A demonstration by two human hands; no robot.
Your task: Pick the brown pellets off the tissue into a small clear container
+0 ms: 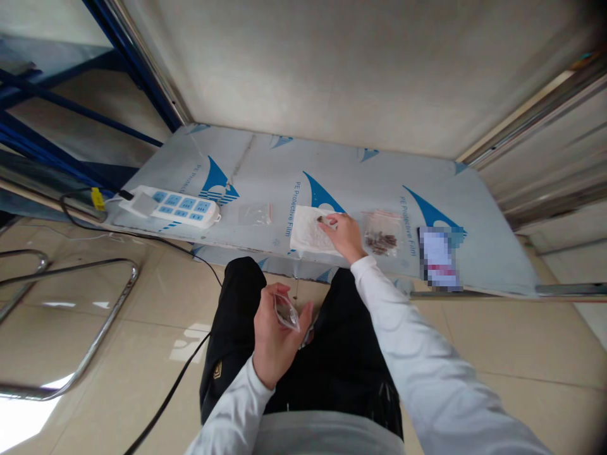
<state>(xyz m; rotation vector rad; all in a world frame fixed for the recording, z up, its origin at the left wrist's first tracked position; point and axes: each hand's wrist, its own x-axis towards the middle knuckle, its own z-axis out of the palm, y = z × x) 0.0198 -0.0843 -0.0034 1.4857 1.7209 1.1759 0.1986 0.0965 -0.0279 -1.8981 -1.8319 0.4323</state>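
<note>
Over my lap, my left hand (275, 341) grips a small clear plastic bag (286, 313), its mouth spread between thumb and fingers. My right hand (347, 237) reaches onto the shelf, fingertips pinched at a white tissue-like sheet (305, 231). Something small and dark shows at those fingertips, too small to name. Just right of that hand lies a clear zip bag (380, 232) with several short brown pieces in it. Left of the white sheet, another flat clear bag (256, 214) rests on the shelf.
The metal shelf (265, 170) carries printed protective film. A white power strip (184, 209) with a plugged-in adapter stands at its left; a black cable (175, 373) runs down. A pixelated flat object (439, 259) lies at right. A chrome chair frame (114, 316) is at left.
</note>
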